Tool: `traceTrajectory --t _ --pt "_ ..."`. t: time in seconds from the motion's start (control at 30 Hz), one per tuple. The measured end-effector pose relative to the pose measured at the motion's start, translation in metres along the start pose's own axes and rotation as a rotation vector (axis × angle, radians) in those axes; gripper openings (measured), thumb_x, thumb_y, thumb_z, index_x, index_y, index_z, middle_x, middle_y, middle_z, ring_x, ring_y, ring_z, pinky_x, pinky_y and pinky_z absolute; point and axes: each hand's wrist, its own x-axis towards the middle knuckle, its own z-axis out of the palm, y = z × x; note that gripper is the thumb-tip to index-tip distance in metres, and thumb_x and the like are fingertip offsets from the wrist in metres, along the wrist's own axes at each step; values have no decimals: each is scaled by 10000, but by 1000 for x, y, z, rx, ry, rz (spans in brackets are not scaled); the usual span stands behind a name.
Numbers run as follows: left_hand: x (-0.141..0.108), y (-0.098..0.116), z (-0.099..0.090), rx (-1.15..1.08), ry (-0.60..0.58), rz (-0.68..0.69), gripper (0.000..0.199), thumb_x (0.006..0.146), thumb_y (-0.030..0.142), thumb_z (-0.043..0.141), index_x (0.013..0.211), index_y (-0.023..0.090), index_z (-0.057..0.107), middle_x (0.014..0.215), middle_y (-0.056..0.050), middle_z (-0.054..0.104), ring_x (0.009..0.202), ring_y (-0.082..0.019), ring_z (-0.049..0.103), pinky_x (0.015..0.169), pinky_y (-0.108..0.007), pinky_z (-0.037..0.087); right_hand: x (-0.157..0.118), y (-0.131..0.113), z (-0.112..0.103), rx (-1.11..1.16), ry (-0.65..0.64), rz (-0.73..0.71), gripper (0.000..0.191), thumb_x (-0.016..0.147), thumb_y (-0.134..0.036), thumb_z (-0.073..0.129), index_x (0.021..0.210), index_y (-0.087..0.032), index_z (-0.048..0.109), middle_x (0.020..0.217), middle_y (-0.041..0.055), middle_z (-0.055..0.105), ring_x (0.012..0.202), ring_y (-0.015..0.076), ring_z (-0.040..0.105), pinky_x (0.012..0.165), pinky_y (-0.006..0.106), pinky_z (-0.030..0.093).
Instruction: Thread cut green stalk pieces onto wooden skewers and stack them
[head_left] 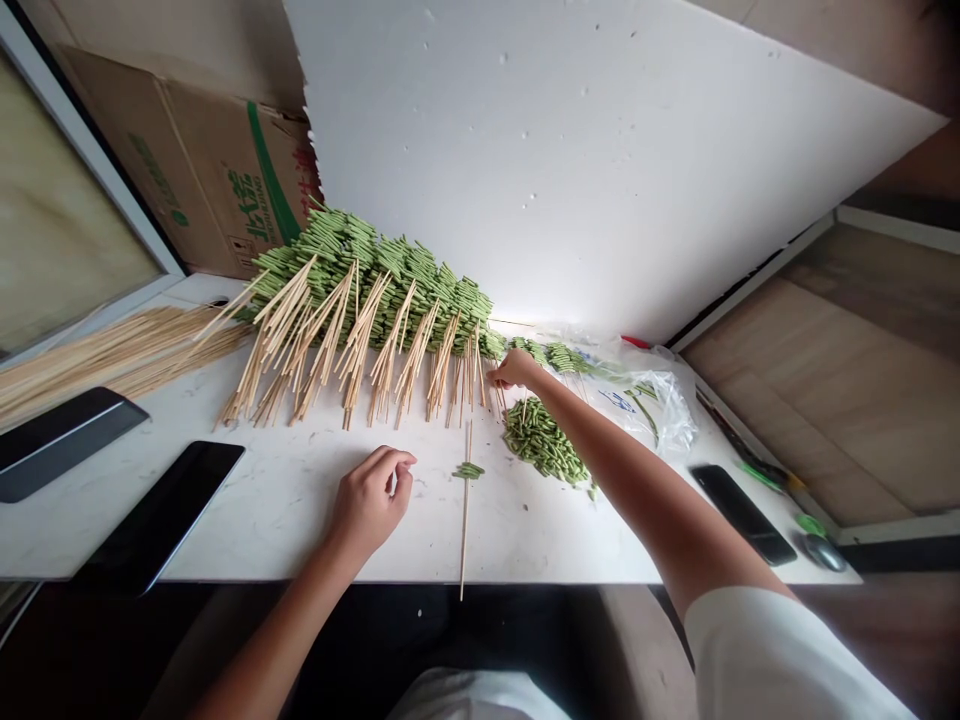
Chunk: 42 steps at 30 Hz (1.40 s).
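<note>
My left hand (pixel 375 500) rests on the white table with its fingers curled; thumb and forefinger nearly meet and nothing shows between them. To its right lies a thin wooden skewer (pixel 464 530) with a few green bean pieces (pixel 469 470) on it, its lower end past the table's front edge. My right hand (pixel 514 370) reaches to the right end of the stacked skewers, its fingers closed around something too small to make out. Beneath the right forearm is a pile of cut green beans (pixel 544 440). Filled bean skewers (pixel 375 280) are heaped along the back, sticks pointing forward.
Bare skewers (pixel 150 345) lie at the left, near a black tablet (pixel 161 515) and a dark case (pixel 67 440). A plastic bag (pixel 667 400), a black phone (pixel 742 512) and a mouse (pixel 823 552) are at the right. A white board (pixel 525 150) stands behind.
</note>
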Motion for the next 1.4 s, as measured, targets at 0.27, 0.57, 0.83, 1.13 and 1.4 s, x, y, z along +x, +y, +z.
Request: traceTrajectory --t 0.27,0.57,0.83,1.13,1.4 --pt "0 -2 1 -36 -14 -18 204 1001 130 523 957 204 708 913 -36 761 717 -161 692 682 -278 526 -7 6 -8 155 -39 43 398 1047 -405 637 743 -155 700 646 82 686 487 112 504 507 255 456" --pt "0 -1 1 -46 -32 -24 207 990 134 525 948 203 716 911 -44 768 709 -162 689 692 -274 534 -9 11 0 128 99 -10 461 1094 -401 546 694 -183 614 633 55 628 521 130 490 601 274 442" --pt "0 -2 0 -43 -72 -4 195 984 124 526 946 200 702 899 -40 759 641 -148 644 666 -278 511 -20 14 -4 217 192 -14 445 1102 -401 533 774 -149 697 558 11 577 461 104 437 537 241 399" --pt "-1 -4 0 -57 -116 3 185 991 112 529 957 197 690 919 -27 754 624 -134 620 664 -283 489 -28 21 -6 381 266 -38 455 1133 -446 418 876 -166 668 596 10 592 477 110 473 527 224 426" --pt "-3 -5 0 -65 -142 -17 180 989 116 532 961 205 687 915 -26 746 608 -131 597 661 -281 476 -25 47 -18 220 418 35 488 1115 -381 415 733 -170 633 584 30 576 473 124 435 505 256 347"
